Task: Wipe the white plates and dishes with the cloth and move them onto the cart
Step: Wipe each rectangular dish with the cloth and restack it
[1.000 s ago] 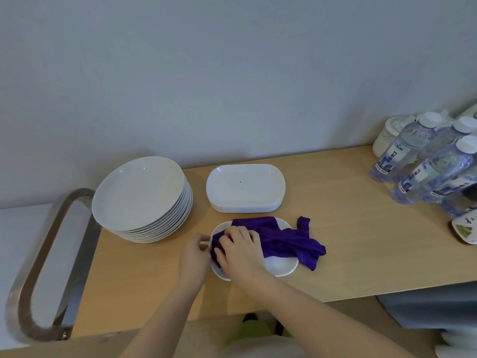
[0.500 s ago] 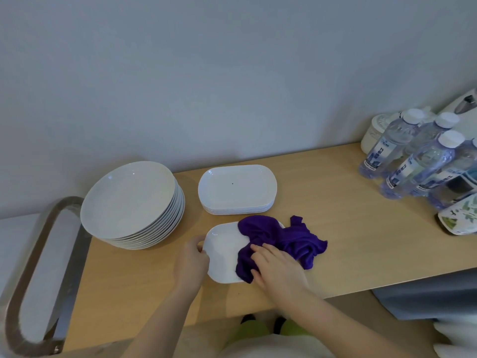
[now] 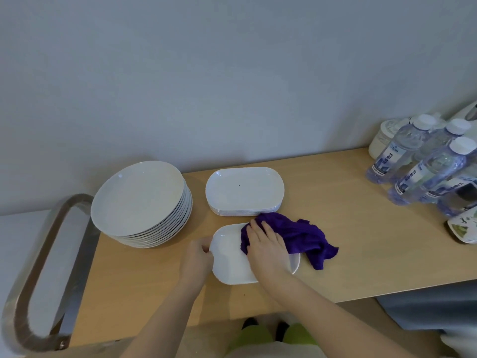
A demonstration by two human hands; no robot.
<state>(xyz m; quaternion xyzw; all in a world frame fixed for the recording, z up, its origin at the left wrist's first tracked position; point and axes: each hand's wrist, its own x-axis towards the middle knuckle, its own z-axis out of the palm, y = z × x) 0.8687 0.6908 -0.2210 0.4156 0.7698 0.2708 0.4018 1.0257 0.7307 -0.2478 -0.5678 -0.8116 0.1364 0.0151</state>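
On the wooden table [image 3: 348, 228], left hand [image 3: 197, 259] grips dish [image 3: 229, 264]; right hand [image 3: 268, 248] presses cloth [image 3: 302, 233] flat onto it.

right hand [image 3: 268, 248] hides part of the dish [image 3: 229, 262]; bottle labels [image 3: 387, 156] unreadable (right edge crops some).

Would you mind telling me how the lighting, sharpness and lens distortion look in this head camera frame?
Head view: dim, even, bluish light; only soft shadows under the round plate stack; faint glints on the oval dish stack, no harsh glare. Wide-angle lens bends the wooden table edge and tilts the water bottles. The hands look slightly soft.
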